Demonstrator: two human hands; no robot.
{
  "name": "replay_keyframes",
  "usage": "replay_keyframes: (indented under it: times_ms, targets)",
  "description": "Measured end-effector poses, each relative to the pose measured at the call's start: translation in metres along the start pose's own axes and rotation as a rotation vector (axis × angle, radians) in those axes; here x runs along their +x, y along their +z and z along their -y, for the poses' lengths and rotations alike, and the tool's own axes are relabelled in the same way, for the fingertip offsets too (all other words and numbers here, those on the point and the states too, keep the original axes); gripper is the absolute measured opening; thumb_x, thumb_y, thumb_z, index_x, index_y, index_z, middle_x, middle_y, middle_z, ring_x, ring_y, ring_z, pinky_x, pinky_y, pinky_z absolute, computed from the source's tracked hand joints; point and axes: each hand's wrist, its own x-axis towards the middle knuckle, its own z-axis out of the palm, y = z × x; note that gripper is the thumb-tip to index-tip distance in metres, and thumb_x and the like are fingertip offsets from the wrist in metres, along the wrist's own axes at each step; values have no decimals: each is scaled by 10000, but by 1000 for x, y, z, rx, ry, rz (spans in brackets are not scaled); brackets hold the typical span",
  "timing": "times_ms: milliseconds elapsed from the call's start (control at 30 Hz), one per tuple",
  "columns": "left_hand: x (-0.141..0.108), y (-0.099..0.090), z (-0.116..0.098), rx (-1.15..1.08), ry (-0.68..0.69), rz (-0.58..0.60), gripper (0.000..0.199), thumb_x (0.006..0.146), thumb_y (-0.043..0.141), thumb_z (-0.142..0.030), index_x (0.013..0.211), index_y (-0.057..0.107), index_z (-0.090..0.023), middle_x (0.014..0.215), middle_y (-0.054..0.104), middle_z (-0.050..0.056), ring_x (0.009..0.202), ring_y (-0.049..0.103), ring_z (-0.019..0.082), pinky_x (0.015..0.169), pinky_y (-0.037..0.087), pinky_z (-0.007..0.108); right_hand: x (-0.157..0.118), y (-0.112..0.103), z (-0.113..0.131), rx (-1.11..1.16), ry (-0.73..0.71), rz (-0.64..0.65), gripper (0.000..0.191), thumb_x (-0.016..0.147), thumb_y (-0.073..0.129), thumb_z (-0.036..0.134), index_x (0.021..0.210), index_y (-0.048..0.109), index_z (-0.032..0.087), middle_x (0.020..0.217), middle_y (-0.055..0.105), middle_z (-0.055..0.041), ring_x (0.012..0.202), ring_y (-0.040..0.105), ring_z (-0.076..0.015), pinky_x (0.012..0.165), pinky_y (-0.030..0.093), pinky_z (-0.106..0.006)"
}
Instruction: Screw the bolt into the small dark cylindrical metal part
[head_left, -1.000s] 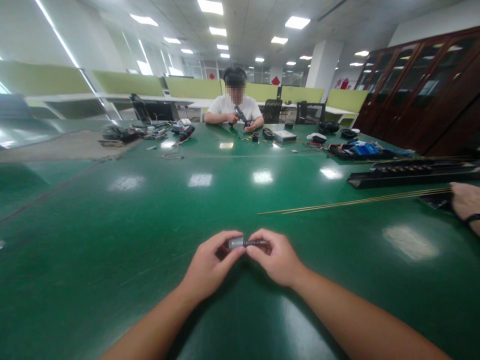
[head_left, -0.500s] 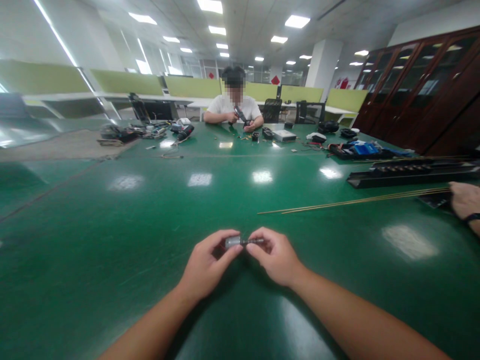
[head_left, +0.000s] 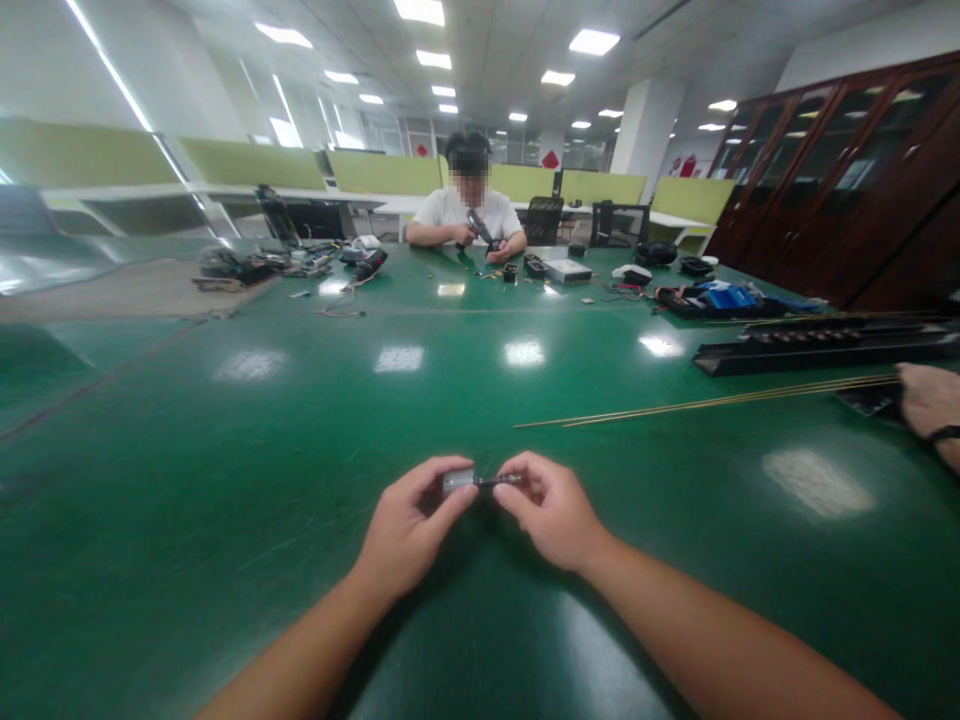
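My left hand (head_left: 409, 515) pinches a small silver cylinder (head_left: 456, 481), which looks like a small motor, between thumb and fingers. From its right end a thin dark rod (head_left: 491, 481) runs across to my right hand (head_left: 551, 510). The thumb and fingertips of that hand are closed around the rod's far part; whether the rod is one piece with the cylinder I cannot tell. Both hands are just above the green table (head_left: 300, 600), close to each other.
Long thin brass-coloured rods (head_left: 637, 413) lie to the right, near another person's hand (head_left: 930, 400). Behind them is a black channel-shaped tray (head_left: 810, 352). Across the table a person (head_left: 469, 215) handles a dark tool. A power drill (head_left: 369, 263) and electronic parts lie at the far side.
My left hand and the silver cylinder have shifted slightly left, away from my right hand. A little more of the dark rod shows between the hands. My right hand is almost still.
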Motion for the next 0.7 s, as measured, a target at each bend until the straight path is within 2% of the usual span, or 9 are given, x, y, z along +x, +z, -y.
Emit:
replay_keyframes:
  times_ms: [367, 700]
  targets:
    - [0, -2, 1, -79, -57, -16, 321, 825, 698, -448, 1043, 696, -212, 946, 714, 36, 819, 671, 182, 795, 520, 267, 0, 0, 0, 43, 5, -20, 176, 859, 651, 347, 920, 633, 183, 660, 566, 26, 527, 495, -101, 483, 370, -213]
    - [0, -2, -2, -127, -113, -16, 381, 826, 685, -476, 1053, 677, -171, 818, 696, 38, 685, 636, 159, 634, 494, 238, 2, 0, 0, 108, 20, -40, 171, 853, 650, 346, 888, 615, 183, 653, 552, 34, 504, 481, -90, 471, 359, -211]
